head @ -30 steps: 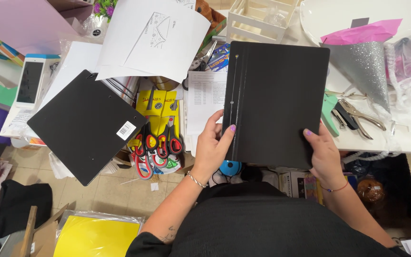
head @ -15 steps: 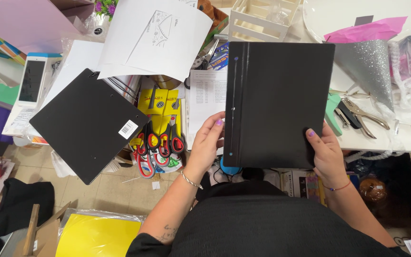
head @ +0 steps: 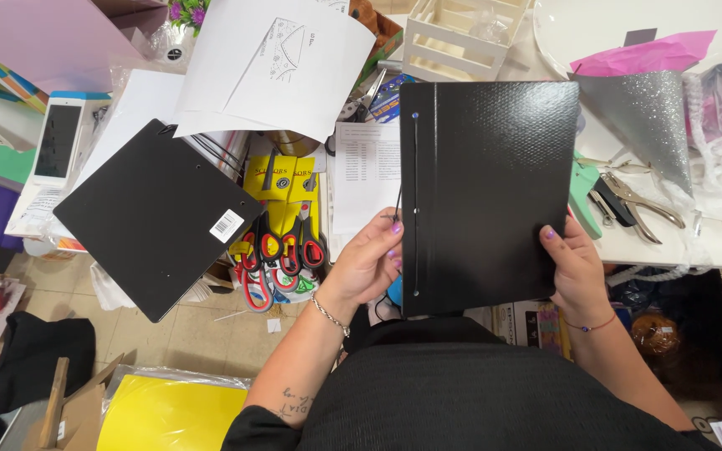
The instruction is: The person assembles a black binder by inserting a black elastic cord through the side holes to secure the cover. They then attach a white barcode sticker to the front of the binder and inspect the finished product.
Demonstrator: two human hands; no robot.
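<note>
Gripping the black folder (head: pixel 495 192) at its lower edges, left hand (head: pixel 369 260) and right hand (head: pixel 576 269) pinch it.

1. One view only, worn on the head, looking steeply down over the person's lap.
2. It sits close: a folder (head: pixel 490 196) fills the centre, the cluttered worktop (head: pixel 712 242) beyond it.
</note>
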